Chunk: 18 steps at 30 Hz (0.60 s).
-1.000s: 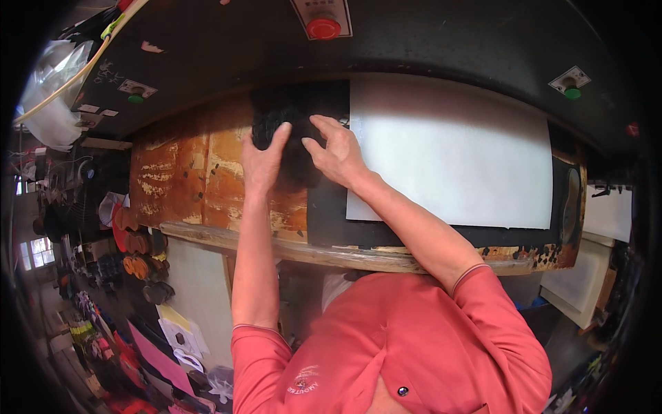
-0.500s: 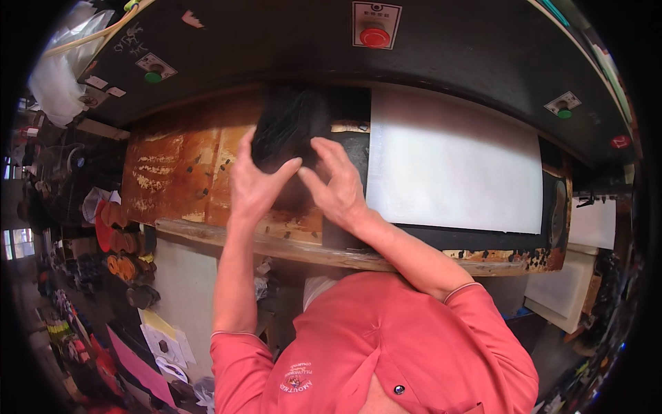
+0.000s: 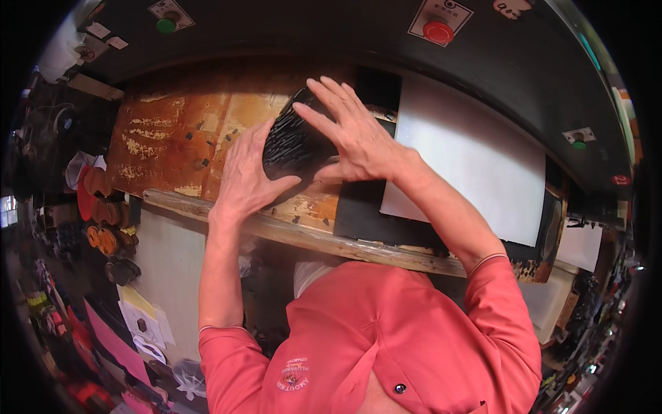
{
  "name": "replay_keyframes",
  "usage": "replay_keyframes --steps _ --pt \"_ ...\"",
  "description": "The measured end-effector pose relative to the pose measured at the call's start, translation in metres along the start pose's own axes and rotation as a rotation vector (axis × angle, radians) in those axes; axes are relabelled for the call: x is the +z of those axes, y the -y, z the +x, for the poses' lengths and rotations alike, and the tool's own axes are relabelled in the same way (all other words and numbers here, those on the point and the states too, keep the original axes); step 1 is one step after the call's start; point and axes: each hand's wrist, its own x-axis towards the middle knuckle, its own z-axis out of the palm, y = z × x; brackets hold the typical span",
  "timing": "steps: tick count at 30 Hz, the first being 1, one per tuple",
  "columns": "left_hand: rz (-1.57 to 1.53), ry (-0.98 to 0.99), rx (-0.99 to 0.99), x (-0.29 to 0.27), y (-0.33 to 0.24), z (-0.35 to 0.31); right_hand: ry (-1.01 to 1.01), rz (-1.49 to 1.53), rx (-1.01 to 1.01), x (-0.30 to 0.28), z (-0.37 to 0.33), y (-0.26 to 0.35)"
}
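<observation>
A stack of thin black sheet pieces (image 3: 293, 141) stands on the worn wooden board, its layered edges uneven on the side facing me. My left hand (image 3: 245, 169) lies along the stack's left side, fingers straight and thumb stretched out across its near side. On the right, my right hand (image 3: 358, 138) is spread, its fingers reaching over the far right of the stack and its thumb low near the left thumb. Neither hand is closed round the pieces. Whether the right fingertips touch them I cannot tell.
The wooden board (image 3: 162, 145) has a raised front rail (image 3: 276, 228). Right of the stack, a white sheet (image 3: 469, 152) lies over a black mat (image 3: 358, 214). Behind rises a dark machine front with a red button (image 3: 438, 32) and green buttons (image 3: 165, 25). Shoe soles (image 3: 103, 239) hang at left.
My right hand has turned and spread, moving up over the stack's right side. My left hand has opened flatter against the left side. The whole view has shifted and tilted a little.
</observation>
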Motion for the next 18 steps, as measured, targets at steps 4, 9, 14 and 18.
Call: replay_keyframes --steps 4,9,14,18 --pt "-0.067 0.052 -0.059 -0.004 -0.007 0.004 0.138 0.092 -0.04 0.006 0.032 -0.035" --pt "-0.055 -0.001 0.054 -0.016 -0.003 0.003 0.29 0.122 0.109 -0.008 0.036 -0.031" --pt "-0.09 0.038 0.167 -0.023 0.02 0.002 0.086 0.146 0.001 0.006 0.027 -0.022" --pt "-0.105 0.051 0.066 -0.018 0.031 -0.002 0.121 0.201 -0.032 0.014 0.025 -0.026"
